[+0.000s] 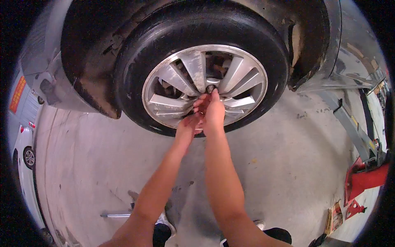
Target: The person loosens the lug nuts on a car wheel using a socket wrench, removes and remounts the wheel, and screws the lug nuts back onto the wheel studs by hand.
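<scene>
A car wheel with a silver alloy rim and a black tire hangs raised off the floor in front of me. My right hand reaches to the hub, its fingertips closed around a dark lug nut at the wheel's center. Just below and to the left, my left hand is held with curled fingers close under the right one. Whatever lies in the left palm is hidden.
A lift arm and a red metal part stand at the right. A metal bar lies on the floor by my left shoe. A white car is parked at far left. The dark fender surrounds the wheel.
</scene>
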A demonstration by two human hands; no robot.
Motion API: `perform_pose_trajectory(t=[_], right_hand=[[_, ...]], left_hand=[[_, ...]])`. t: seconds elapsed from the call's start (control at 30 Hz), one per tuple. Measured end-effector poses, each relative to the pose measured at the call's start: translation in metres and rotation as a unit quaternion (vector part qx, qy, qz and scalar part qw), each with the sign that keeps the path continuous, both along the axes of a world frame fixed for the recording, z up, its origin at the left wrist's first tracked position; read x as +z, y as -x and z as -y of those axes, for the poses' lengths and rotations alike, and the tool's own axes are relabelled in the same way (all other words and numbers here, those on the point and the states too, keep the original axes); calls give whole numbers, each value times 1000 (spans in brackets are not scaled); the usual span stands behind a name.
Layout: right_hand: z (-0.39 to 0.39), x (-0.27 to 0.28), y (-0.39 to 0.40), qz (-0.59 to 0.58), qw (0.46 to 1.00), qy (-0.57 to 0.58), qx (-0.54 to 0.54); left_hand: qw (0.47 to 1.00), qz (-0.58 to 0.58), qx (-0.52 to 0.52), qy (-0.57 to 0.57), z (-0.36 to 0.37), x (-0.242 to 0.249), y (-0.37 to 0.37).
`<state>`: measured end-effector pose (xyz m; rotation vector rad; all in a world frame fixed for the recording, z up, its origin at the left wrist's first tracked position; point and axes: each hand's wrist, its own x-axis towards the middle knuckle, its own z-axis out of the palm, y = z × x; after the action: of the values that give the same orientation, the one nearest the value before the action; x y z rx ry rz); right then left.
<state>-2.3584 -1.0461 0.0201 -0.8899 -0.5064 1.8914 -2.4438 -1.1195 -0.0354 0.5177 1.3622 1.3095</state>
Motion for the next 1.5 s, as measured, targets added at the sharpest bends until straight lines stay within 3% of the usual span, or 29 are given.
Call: perform_pose_trajectory(t=[0.1, 0.17, 0.2, 0.27, 0.3, 0.4, 0.43, 0.47, 0.53, 0.7, 0.73, 0.77, 0.8, 0.83, 0.9, 1.0, 1.13, 1.2, 1.23, 1.3, 1.33, 1.37, 1.43, 1.5], right_hand=[[1, 2, -2, 21, 999, -2, 38], [1, -5, 7, 158, 982, -76, -73], [0, -4, 5, 158, 982, -76, -74], [-2, 2, 0, -37, 999, 24, -7], [-1, 4, -5, -51, 998, 30, 9], [0, 11, -7, 49, 999, -1, -14], [-4, 2, 2, 121, 989, -26, -79], [-6, -4, -1, 122, 989, -24, -82], [-3, 1, -8, -23, 999, 37, -7], [4, 10, -18, 71, 997, -12, 33], [21, 29, -23, 275, 944, -177, 53], [42, 53, -30, 459, 823, -327, 69], [70, 91, -42, 417, 810, -385, 147], [96, 111, -46, 365, 753, -533, 123], [146, 155, -63, 276, 714, -598, 239], [178, 211, -97, 271, 682, -621, 275], [180, 218, -116, 264, 653, -660, 261], [183, 207, -122, 246, 641, -678, 263], [186, 200, -127, 232, 637, -686, 264], [184, 174, -135, 199, 646, -682, 279], [179, 155, -139, 181, 674, -646, 307], [168, 131, -142, 173, 727, -568, 345], [139, 71, -135, 155, 879, -225, 390], [97, -31, -114, 226, 938, -123, 233]], left_hand=[[946, -308, 16, -101, 7, -12, 3], [938, -318, 24, -133, 4, -23, 3], [930, -328, 31, -166, 2, -22, 1], [926, -341, 51, -155, -2, -19, -5], [922, -354, 72, -143, -5, -17, -10], [911, -374, 74, -156, -7, -17, -14], [912, -373, 70, -157, -7, -18, -15], [912, -381, 76, -130, -6, -20, -15], [912, -389, 82, -104, -6, -25, -14], [923, -312, 88, -207, -8, -22, -16], [923, -313, 85, -207, -9, -22, -15], [925, -313, 85, -199, -12, -21, -13], [927, -312, 82, -188, -14, -23, -10], [931, -310, 80, -175, -14, -26, -9], [938, -305, 80, -146, -13, -35, -9], [943, -291, 84, -135, -16, -42, -7], [941, -301, 87, -130, -14, -52, -13], [918, -372, 85, -109, -16, -48, -11], [877, -464, 94, -85, -14, -40, -13], [783, -604, 148, -19, -9, -35, -25], [745, -645, 167, -8, -8, -36, -29], [749, -642, 166, -6, -12, -42, -29], [729, -670, 140, -36, -25, -59, -26], [779, -619, 96, -21, -39, -60, -27]])
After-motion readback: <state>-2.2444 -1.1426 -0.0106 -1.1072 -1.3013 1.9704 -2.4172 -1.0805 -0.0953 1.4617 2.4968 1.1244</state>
